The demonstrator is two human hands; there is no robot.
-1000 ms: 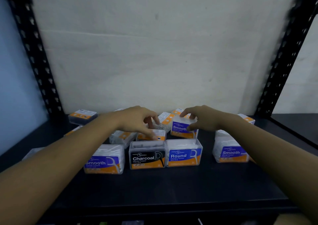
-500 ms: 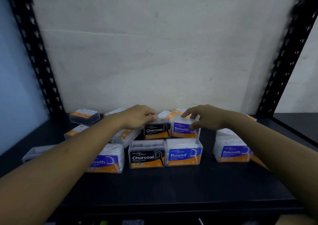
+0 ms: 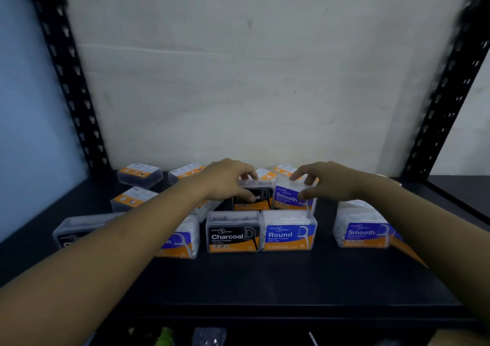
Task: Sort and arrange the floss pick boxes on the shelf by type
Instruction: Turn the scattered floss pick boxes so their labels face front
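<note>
Clear floss pick boxes with orange labels lie on a black shelf point(image 3: 265, 282). My left hand point(image 3: 228, 180) grips an upright Charcoal box point(image 3: 262, 197) in the second row. Right beside it, my right hand point(image 3: 323, 180) holds a blue Smooth box point(image 3: 289, 200) by its top and side. In front stand a Charcoal box point(image 3: 232, 233) and a Round box point(image 3: 289, 231), touching. Another Smooth box point(image 3: 362, 226) stands apart at the right. A blue box point(image 3: 183, 239) is half hidden behind my left forearm.
Several boxes lie flat at the back left point(image 3: 139, 174) and behind my hands. A Charcoal box point(image 3: 79, 229) lies at the far left. Black perforated posts point(image 3: 66, 75) frame the shelf, with a white wall behind. The shelf's front strip is bare.
My left hand has stood a Charcoal box upright next to the Smooth box and now presses it in place. My right hand has stayed on the Smooth box.
</note>
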